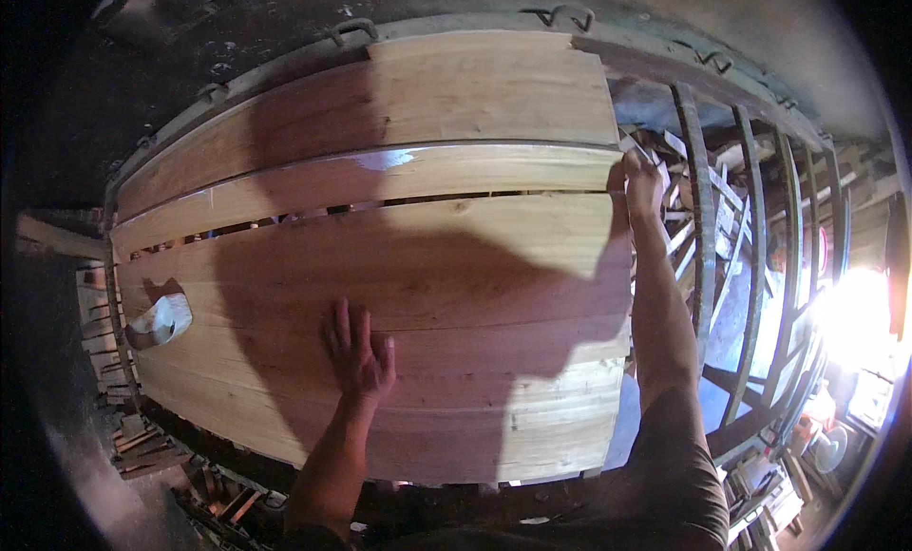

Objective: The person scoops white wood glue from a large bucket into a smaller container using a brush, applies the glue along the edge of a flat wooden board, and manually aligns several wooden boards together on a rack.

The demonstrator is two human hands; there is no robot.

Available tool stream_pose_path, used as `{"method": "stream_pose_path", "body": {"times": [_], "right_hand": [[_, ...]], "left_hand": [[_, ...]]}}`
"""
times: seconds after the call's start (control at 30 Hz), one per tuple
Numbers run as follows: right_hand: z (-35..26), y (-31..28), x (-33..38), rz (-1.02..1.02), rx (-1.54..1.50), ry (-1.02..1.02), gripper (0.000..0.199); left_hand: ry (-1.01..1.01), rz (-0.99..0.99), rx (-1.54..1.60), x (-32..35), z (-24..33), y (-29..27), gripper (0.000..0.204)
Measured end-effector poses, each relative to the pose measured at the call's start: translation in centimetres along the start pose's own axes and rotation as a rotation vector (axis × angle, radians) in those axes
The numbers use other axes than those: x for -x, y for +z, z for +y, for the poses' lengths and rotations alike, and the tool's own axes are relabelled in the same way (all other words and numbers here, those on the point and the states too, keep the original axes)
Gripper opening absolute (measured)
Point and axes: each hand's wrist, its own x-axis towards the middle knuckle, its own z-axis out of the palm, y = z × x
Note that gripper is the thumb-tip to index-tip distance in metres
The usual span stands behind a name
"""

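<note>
Several pale wooden boards lie side by side on a metal rack. My left hand rests palm down on the wide near panel, its fingers spread and holding nothing. My right hand, with fingers curled, grips the right end of a narrow plank. A dark gap runs between this plank and the near panel. A whitish, shiny patch shows on the plank's far edge. Beyond it lies a wide far board, close along the plank. My shadow covers much of the wood.
A pale, hollow roll-like thing lies on the panel's left end. Metal bars of the rack extend to the right, with scrap wood strips beneath them. Bent metal hooks line the far rail. A bright light glares at the right.
</note>
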Motion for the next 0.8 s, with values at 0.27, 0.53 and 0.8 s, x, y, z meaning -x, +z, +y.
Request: {"method": "stream_pose_path", "body": {"times": [0.27,0.53,0.8], "right_hand": [[20.1,-2.1,-11.1,-0.529,-1.211,0.154,0.027],[9.0,-2.6,-6.0,-0.243,-0.736,-0.424,0.02],[8.0,-0.8,-3.7,-0.317,-0.656,-0.181,0.016]], "left_hand": [[0.079,0.101,0.092,-2.9,0.3,-0.6,0.054],[-0.029,0.095,0.159,0.4,0.1,-0.5,0.055],[-0.036,0.179,0.211,1.4,-0.2,-0.3,0.055]]}}
